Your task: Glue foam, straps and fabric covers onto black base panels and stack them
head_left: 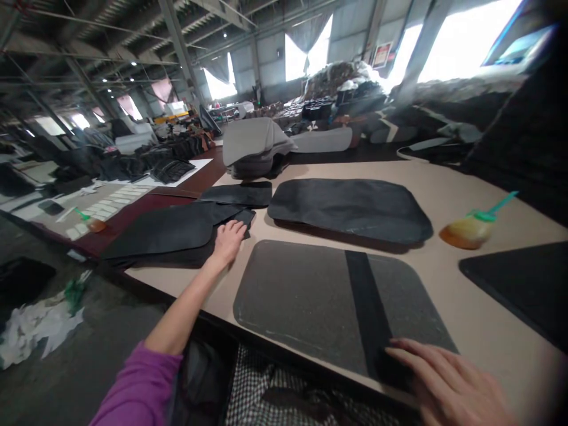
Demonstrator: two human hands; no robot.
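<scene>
A dark grey panel [302, 296] with rounded corners lies flat before me, a black strip [366, 296] running across its right part. My right hand [457, 378] is at the strip's near end, fingers stretched out over the panel's near right corner. Farther left, my left hand [229, 239] rests at the right edge of a pile of black pieces [173, 231], its fingers bent over a small dark piece; whether it grips one cannot be told. A stack of black panels [346, 207] lies just beyond the grey panel.
A bottle of amber liquid [468, 231] with a green spout stands at the right, near another black panel [523, 284]. Grey pieces [252, 142] are stacked at the table's back. A second bottle [93, 223] is at the far left. The table's front edge [177, 293] runs diagonally.
</scene>
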